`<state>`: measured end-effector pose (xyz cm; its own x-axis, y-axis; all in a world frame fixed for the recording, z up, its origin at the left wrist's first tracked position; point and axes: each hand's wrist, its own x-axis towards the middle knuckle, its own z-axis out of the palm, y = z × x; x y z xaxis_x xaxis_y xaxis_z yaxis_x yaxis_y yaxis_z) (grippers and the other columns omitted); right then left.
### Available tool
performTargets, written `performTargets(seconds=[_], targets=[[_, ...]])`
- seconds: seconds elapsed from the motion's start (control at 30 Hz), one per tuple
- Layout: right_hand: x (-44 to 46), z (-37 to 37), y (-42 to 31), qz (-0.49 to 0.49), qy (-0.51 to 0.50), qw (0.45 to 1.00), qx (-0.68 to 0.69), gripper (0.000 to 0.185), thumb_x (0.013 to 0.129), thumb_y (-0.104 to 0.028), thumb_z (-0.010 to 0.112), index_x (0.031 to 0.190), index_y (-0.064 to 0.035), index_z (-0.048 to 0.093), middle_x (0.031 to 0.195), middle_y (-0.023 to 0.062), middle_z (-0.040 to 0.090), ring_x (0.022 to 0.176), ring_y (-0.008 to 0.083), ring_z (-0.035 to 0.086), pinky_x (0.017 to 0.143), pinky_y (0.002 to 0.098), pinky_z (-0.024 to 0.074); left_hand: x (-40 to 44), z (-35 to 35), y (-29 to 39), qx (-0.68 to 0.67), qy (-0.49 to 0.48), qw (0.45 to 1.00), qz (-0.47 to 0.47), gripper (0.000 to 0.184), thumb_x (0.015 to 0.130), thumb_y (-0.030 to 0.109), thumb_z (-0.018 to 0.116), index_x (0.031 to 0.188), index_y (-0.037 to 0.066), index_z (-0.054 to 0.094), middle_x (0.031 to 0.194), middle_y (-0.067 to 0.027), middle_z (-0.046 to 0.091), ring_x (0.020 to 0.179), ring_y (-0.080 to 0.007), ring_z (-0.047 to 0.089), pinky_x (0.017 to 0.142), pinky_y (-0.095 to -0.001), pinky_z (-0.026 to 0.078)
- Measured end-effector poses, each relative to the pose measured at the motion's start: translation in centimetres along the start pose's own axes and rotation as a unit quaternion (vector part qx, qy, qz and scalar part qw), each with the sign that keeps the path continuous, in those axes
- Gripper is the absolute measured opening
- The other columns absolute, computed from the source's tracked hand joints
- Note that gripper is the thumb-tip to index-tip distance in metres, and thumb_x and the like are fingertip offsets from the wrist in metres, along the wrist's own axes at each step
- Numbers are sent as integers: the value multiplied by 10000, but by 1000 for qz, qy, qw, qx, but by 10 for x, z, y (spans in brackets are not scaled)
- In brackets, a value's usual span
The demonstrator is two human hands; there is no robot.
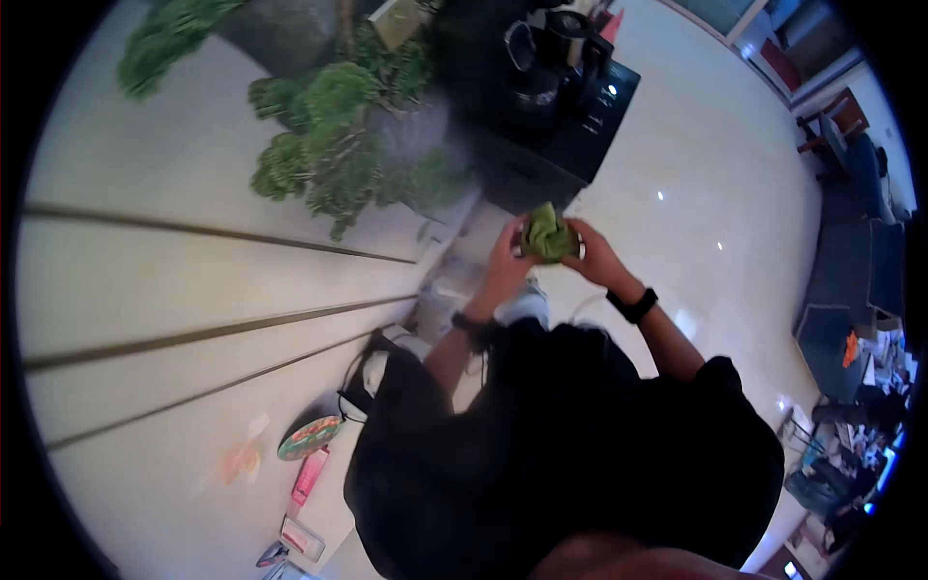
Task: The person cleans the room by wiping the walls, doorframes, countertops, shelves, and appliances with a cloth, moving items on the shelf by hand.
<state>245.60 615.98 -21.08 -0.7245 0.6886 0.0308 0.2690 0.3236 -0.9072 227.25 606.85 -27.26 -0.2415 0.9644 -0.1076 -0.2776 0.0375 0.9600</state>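
Note:
My left hand [504,263] and my right hand [598,259] are raised in front of my body, closed on opposite sides of a green, crumpled bundle [549,235]. Its folds look like soft cloth or a bag, but the material is unclear. Dark edges show beside the fingers, and I cannot tell whether they belong to the bundle. A dark band circles each wrist. Just beyond the hands stands a black appliance cabinet [541,174] with a dark kettle-like jug [572,43] on top.
A green potted-looking plant [329,126] spreads out at the upper left, near a pale wall [174,275] with dark strips. Blue sofas [843,275] line the far right. A round patterned fan-like object [309,438] and a pink package [309,476] lie at the lower left.

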Motion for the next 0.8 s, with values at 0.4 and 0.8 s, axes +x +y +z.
performTargets(seconds=[0.4, 0.8], targets=[[147, -112, 123, 22, -50, 982, -182, 523, 757, -65, 670, 1255, -69, 508, 1251, 136, 551, 1093, 380, 571, 892, 420, 505, 201, 71, -19, 370, 29, 928, 28, 606, 759, 64, 725, 1318, 78, 491, 1215, -162, 589, 1133, -340, 572, 934, -390, 466], [272, -218, 216, -106, -246, 940, -209, 392, 757, -140, 677, 1143, -130, 612, 1123, 86, 607, 1000, 311, 620, 815, 410, 528, 301, 162, -43, 489, 257, 823, -127, 463, 749, 50, 654, 1203, 87, 564, 1094, -181, 635, 995, -388, 606, 833, -447, 506]])
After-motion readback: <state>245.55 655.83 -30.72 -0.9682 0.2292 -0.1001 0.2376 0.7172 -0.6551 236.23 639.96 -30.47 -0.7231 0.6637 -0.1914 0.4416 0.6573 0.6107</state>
